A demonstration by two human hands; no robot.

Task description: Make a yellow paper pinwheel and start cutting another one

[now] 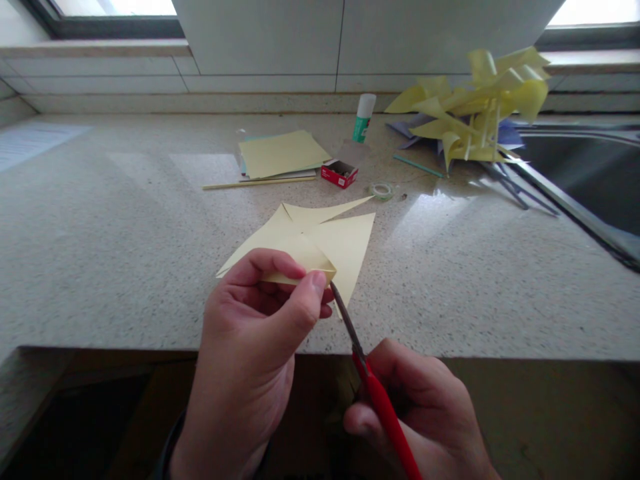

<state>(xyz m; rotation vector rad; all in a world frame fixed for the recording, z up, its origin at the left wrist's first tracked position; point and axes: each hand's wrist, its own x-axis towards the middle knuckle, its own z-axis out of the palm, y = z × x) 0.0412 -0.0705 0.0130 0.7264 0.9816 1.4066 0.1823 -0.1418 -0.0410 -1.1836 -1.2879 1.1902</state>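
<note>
A pale yellow sheet of paper (345,247), slit in from its corners, lies at the counter's front edge. My left hand (265,320) pinches one folded corner of it between thumb and fingers. In my right hand (420,393) is a pair of scissors (383,403) with red handles. The blade tips meet the paper just beside my left thumb. The blades look nearly closed, and how much paper lies between them I cannot tell. A small dark dot marks the middle of the sheet.
Behind the sheet are stacked coloured papers (285,155), a thin wooden stick (255,183), a small red box (340,175), a tape roll (381,192) and an upright glue stick (363,120). Yellow paper pinwheels (465,100) lie at the back right, beside a sink (590,173).
</note>
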